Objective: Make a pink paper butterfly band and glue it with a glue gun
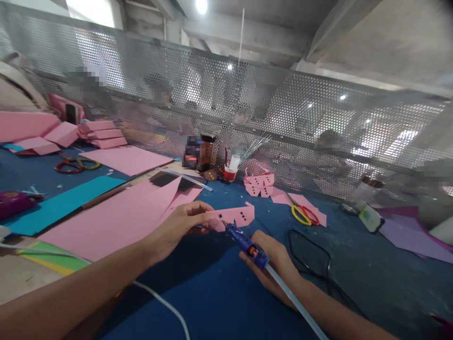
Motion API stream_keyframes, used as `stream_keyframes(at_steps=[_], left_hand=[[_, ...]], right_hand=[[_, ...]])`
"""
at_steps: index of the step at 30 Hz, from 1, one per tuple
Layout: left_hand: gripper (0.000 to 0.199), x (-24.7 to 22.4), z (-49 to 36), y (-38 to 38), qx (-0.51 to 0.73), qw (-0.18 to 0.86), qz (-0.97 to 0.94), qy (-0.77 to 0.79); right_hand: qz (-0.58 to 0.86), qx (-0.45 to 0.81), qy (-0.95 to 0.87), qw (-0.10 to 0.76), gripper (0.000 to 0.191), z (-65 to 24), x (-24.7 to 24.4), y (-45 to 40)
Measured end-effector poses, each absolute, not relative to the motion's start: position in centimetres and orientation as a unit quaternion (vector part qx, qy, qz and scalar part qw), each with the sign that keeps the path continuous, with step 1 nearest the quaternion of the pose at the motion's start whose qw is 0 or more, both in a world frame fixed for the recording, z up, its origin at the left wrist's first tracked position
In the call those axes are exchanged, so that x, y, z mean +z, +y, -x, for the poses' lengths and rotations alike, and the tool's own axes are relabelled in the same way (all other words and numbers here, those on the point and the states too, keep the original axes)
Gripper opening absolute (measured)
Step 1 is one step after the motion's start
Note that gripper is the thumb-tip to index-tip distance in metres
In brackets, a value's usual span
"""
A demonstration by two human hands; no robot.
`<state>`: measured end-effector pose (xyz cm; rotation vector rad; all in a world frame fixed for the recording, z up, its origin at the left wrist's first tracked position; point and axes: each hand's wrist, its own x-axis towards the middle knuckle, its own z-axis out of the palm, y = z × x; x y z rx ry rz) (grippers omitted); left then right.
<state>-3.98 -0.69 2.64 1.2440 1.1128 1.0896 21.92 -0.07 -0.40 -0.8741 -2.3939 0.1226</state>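
Observation:
Pinched in my left hand (189, 217) is a folded pink paper piece (231, 216) marked with small black squares. My right hand (274, 257) grips a blue hot glue gun (247, 245), its nozzle pointing up and left at the paper's lower edge. Whether the tip touches the paper I cannot tell. A long clear glue stick (293, 297) runs out of the gun's back end. Behind, close to the metal screen, stands a similar pink paper shape (259, 184) with black squares.
Large pink sheets (116, 219) and a teal strip (67, 203) lie at left. Yellow-and-red scissors (305, 215) rest on pink paper at right, near a black cable (311, 241). A red-and-white cup (230, 172) stands before the perforated screen (212, 104). A white cable (166, 302) crosses the front.

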Motion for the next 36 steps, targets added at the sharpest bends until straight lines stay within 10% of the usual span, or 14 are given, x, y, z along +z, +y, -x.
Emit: stream_keyframes(at_steps=[36], left_hand=[[0.025,2.61,4.0,-0.71,0.464,0.548,-0.52,0.463]], right_hand=[[0.334,0.01,-0.894,0.298,0.019,-22.04,-0.85,0.02]])
